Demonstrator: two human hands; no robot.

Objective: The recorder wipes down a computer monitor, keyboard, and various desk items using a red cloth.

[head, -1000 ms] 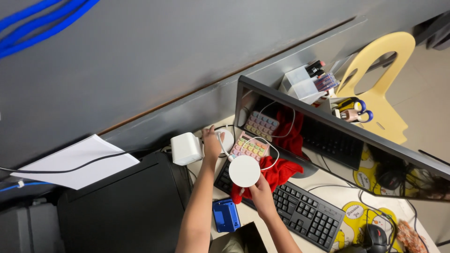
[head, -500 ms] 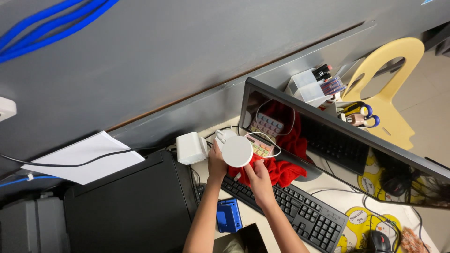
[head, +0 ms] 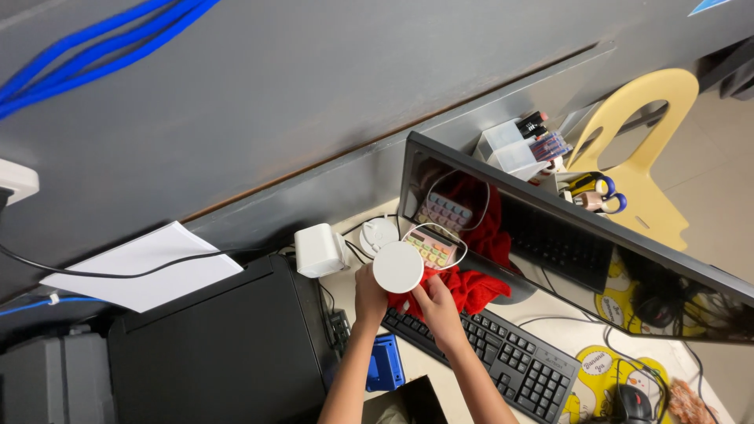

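While both hands (head: 404, 298) hold it, round white disc (head: 398, 267) faces up.

left hand (head: 370, 294) + right hand (head: 437, 308): fingers grip white round disc (head: 398, 267) | above black keyboard (head: 503, 365)

Pale desk (head: 550, 334): black keyboard (head: 503, 361), red cloth (head: 471, 286), white box (head: 318, 250), monitor (head: 581, 251), yellow mouse mat (head: 601, 377).

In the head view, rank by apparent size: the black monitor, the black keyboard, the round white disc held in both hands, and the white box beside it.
1. Black monitor
2. Black keyboard
3 and 4. Round white disc and white box look alike; the raised disc sits nearer the camera, so unranked.
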